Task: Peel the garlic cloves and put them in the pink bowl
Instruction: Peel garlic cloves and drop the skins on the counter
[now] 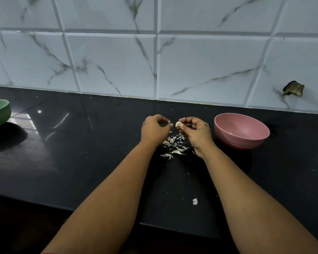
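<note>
A lone white scrap of garlic skin (195,201) lies nearest on the glossy black worktop (81,162). Beyond it, a heap of papery white peelings (173,146) sits under both hands. The right hand (195,132) pinches a pale, seemingly bare garlic clove (177,124); the left hand (154,128) pinches a torn-off skin flake (169,121). Peeling looks nearly finished. Next, carry the clove right and drop it into the round pink plastic bowl (241,131), which already holds something pale.
</note>
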`<state>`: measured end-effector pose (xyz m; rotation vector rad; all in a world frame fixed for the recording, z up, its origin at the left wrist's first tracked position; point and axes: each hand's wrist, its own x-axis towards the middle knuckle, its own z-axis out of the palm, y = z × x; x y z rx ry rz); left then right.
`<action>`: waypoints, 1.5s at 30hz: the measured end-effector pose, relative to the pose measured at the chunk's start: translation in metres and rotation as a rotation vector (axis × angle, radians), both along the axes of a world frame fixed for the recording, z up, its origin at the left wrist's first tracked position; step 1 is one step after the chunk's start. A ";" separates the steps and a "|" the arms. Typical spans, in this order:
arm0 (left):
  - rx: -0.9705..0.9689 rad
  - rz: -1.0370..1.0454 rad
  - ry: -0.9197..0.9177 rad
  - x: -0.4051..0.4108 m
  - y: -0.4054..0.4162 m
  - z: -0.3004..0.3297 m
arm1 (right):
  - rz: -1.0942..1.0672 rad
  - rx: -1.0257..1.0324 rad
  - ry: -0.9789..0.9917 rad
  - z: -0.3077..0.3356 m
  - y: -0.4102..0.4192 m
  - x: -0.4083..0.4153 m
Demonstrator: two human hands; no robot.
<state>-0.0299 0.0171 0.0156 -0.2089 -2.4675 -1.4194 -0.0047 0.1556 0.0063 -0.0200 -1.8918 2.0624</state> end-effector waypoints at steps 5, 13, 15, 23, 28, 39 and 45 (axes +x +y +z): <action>-0.043 0.021 0.015 0.003 0.000 0.002 | -0.027 0.005 -0.010 0.001 0.000 0.000; 0.031 -0.019 0.087 0.003 0.002 0.000 | -0.026 0.028 -0.009 0.001 0.000 0.001; -0.021 -0.032 0.106 0.003 0.003 -0.001 | -0.027 0.031 -0.007 0.001 0.000 0.001; -0.083 -0.083 0.118 0.004 0.005 -0.001 | -0.024 0.103 0.000 0.000 -0.001 0.000; -0.138 -0.096 0.123 0.005 0.007 -0.001 | -0.006 0.135 0.021 0.000 -0.003 0.002; -0.131 -0.085 0.119 0.005 0.010 0.000 | -0.009 0.095 0.037 0.000 -0.004 0.001; -0.087 -0.074 0.113 0.005 0.012 0.000 | -0.004 0.059 0.046 0.000 -0.006 0.001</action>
